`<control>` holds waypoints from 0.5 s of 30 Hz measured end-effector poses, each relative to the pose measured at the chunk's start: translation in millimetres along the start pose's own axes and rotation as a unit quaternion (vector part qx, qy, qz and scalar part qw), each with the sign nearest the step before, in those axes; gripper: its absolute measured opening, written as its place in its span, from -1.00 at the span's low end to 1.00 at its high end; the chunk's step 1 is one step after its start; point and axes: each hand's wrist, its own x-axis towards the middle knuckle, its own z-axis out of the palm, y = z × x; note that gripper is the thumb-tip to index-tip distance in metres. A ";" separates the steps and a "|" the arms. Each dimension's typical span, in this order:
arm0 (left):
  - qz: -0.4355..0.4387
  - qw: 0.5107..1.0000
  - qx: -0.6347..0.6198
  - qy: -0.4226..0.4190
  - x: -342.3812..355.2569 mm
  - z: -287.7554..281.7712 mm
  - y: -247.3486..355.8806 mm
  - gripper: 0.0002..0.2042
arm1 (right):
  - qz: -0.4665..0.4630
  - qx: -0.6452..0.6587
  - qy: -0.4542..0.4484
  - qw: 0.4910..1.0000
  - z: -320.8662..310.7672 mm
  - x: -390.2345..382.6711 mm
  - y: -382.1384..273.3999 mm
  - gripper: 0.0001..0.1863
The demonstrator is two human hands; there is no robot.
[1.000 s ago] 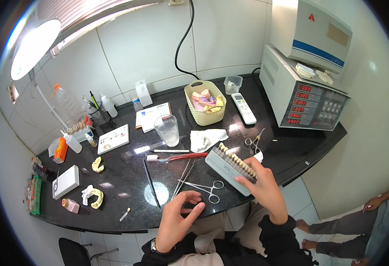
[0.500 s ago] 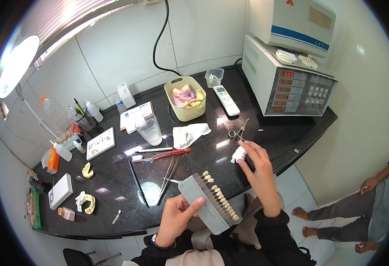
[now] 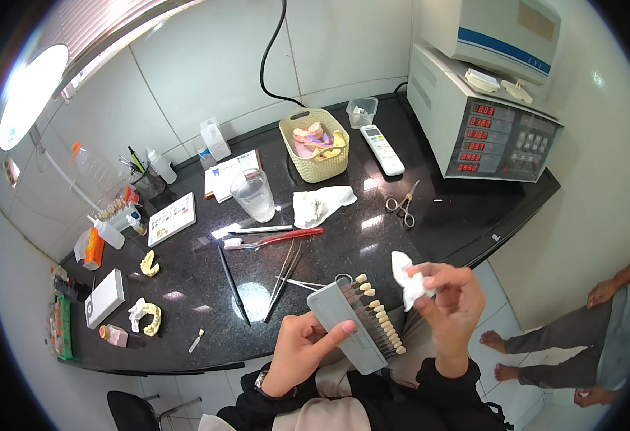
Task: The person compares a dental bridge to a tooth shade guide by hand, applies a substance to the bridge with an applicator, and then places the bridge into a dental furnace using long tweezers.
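My left hand point(image 3: 306, 348) grips a grey dental shade guide point(image 3: 344, 327) by its flat holder, thumb on top. A row of tooth-shaped tabs point(image 3: 380, 312) sticks out along its right side. In my right hand point(image 3: 450, 305) a crumpled white tissue point(image 3: 410, 279) is pinched between thumb and fingers, just right of the shade guide and above the counter's front edge. Tweezers point(image 3: 284, 281) and a black pen-like tool point(image 3: 234, 286) lie left of the guide. Scissors point(image 3: 402, 206) rest on the counter beyond my right hand.
Behind are a glass of water point(image 3: 253, 197), a basket point(image 3: 313, 169) of dental models, a red toothbrush point(image 3: 275, 238) and a remote control point(image 3: 382, 151). A machine with red digits point(image 3: 484, 136) stands at the right. Plaster models point(image 3: 150, 318) sit leftward. Another person point(image 3: 602, 316) stands at the right.
My right hand has picked the white tissue up off the counter and brought it nearer, beside the shade guide. The left hand still holds the guide. The view has shifted slightly.
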 end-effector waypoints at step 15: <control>-0.001 0.999 0.002 -0.051 -5.6 12.2 -4.2 -0.73 | 0.020 -0.083 0.061 0.994 -2.1 -14.6 -21.5 -0.77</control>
